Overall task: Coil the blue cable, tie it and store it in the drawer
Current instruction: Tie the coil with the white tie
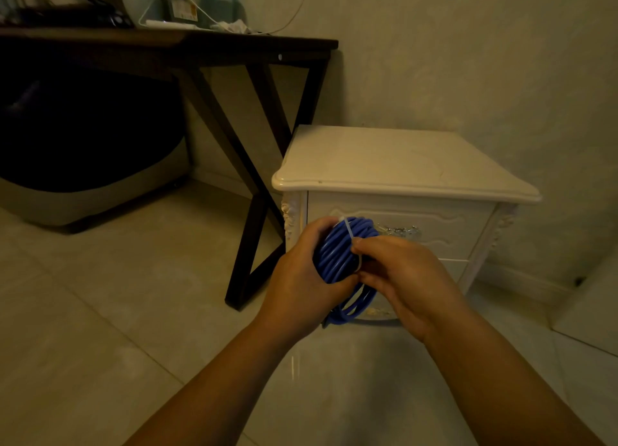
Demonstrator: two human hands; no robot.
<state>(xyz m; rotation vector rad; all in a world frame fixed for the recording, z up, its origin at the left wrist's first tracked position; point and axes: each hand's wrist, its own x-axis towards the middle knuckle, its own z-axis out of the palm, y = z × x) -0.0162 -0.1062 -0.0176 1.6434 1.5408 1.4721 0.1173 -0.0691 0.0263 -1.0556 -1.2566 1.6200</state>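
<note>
1. Head view is showing the blue cable [334, 255] coiled into a bundle, held in the air just in front of the closed drawer [451, 225] of a white bedside cabinet [401, 164].
2. I am seeing the left hand [297, 278] wrapping its fingers [316, 231] round the coil's left side, clamped on the strands.
3. The right hand [404, 278] is pinching a white tie [348, 230] crossing the bundle, its fingers pressed together on that strip.
4. I am judging the coil light, springy and fairly smooth; the lower loops are hanging loose below the hands.
5. I am reckoning the best hold is across all strands beside the tie, squeezing firmly, never one loop.
</note>
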